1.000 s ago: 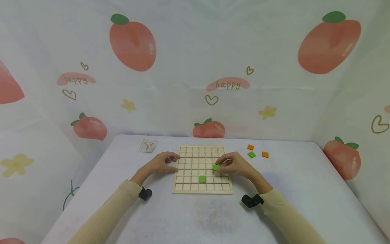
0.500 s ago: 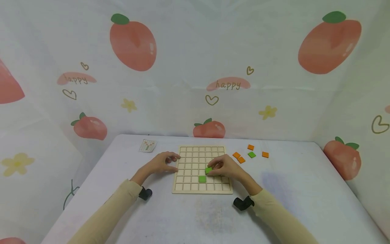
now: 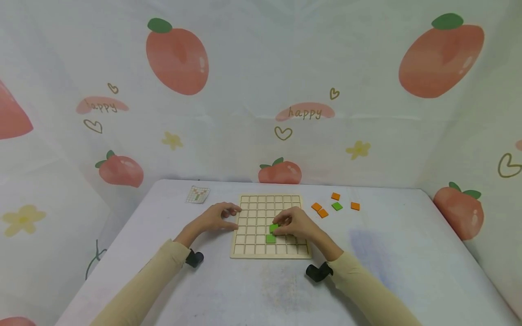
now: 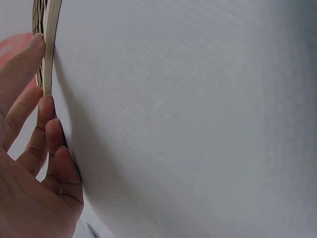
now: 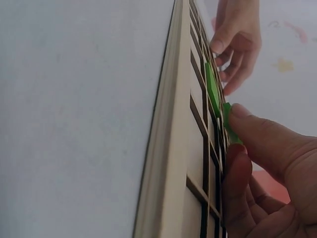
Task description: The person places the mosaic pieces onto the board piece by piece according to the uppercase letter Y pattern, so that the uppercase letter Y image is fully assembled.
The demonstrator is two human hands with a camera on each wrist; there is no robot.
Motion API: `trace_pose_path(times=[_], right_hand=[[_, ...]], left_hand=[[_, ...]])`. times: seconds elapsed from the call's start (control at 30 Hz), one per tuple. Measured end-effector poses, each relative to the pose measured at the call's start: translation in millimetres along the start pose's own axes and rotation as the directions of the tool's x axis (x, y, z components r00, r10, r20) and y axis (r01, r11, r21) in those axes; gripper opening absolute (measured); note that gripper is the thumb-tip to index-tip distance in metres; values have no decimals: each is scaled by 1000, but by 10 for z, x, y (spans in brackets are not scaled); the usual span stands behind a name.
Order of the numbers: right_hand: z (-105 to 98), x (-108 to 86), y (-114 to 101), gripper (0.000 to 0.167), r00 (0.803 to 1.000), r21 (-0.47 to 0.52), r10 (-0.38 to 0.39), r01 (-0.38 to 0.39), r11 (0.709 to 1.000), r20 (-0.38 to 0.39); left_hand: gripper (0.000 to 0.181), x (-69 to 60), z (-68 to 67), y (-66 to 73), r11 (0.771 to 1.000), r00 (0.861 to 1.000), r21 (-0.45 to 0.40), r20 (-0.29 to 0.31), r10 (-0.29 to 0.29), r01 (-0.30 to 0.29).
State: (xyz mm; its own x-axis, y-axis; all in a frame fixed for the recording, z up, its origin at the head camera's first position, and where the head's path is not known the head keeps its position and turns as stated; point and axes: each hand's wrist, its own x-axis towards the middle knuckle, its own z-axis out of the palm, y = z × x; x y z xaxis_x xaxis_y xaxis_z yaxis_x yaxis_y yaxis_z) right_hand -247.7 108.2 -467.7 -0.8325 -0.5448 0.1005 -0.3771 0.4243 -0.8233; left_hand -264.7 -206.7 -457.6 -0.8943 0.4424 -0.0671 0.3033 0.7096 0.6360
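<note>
Leftward across the wooden grid board, the right hand has moved, forearm slanting inward. The left hand stays at the board's left edge, thumb and fingers wide apart. Pinched narrowly in the right hand, a green tile is over the board, just beyond another green tile.

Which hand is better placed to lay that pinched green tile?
Right hand, probably: it pinches the green tile over the board; the left hand is at the board's edge, without a tile.
</note>
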Motion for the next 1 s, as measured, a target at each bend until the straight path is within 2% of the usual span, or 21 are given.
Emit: trace_pose_path(times=[0.13, 0.53, 0.83, 1.0], right_hand=[[10, 9, -14, 21, 1000, -6, -12, 12, 1000, 4], [56, 34, -68, 20, 999, -28, -32, 32, 999, 11], [93, 63, -94, 18, 1000, -37, 27, -27, 999, -6], [108, 74, -90, 18, 999, -45, 49, -49, 998, -11]], left_hand=[[52, 8, 3, -2, 1000, 1000, -3, 5, -11, 11], [52, 14, -2, -26, 1000, 1000, -1, 5, 25, -25], [52, 17, 5, -24, 1000, 1000, -2, 8, -2, 2], [52, 19, 4, -31, 1000, 1000, -2, 4, 2, -2]])
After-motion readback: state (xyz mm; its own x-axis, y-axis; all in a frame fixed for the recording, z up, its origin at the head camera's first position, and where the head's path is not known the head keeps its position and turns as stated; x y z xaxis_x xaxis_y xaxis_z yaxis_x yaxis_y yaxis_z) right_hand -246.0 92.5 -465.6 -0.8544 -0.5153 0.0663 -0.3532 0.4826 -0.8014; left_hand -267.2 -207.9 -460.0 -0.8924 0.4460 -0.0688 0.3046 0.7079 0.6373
